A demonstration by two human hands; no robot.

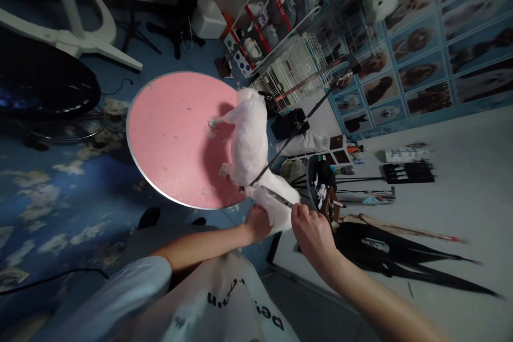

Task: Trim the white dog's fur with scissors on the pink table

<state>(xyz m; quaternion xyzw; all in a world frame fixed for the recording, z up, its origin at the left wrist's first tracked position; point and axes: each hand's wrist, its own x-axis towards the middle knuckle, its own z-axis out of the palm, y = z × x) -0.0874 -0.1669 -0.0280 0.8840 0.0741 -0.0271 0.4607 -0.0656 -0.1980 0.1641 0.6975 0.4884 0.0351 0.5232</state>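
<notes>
A white dog stands on a round pink table, its head toward me at the table's near edge. My left hand is cupped under the dog's fluffy head, fingers closed on the fur. My right hand is closed on a thin metal tool, scissors or a comb, whose tip lies against the fur of the head. A dark leash runs from the dog's neck up to a metal arm.
Clipped fur litters the blue floor at left. A dark tool holder and black bags stand at right. White wire cages, shelves and a wall of dog pictures lie beyond. A black round seat sits at far left.
</notes>
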